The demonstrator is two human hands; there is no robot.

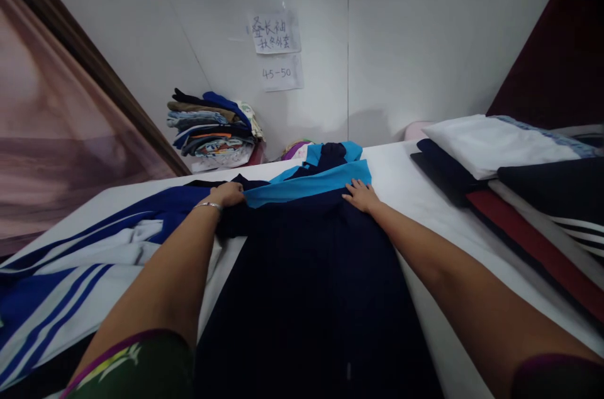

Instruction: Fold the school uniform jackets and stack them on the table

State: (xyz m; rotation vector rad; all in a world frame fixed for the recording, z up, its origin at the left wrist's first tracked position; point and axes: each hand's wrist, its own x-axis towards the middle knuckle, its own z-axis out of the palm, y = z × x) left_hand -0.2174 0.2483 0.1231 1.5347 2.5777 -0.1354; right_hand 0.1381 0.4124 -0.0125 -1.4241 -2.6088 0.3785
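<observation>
A dark navy jacket (302, 273) with a bright blue band (311, 182) lies spread on the white table, its lower part reaching toward me. At the left end of the blue band, my left hand (229, 193) is closed on the jacket's fabric; a bracelet circles that wrist. My right hand (362, 196) rests flat with fingers apart where the blue band meets the navy cloth. Beyond the band, more navy and blue fabric is bunched toward the far edge. The fingertips of my left hand are partly hidden.
Blue and white striped garments (94, 273) lie loosely at the left. A folded clothes stack (217, 128) stands beyond the far edge. At right are piled folded garments (533, 185). Paper signs (276, 34) hang on the wall (401, 40). The table (415, 223) is white-covered; a pink curtain (56, 122) hangs left.
</observation>
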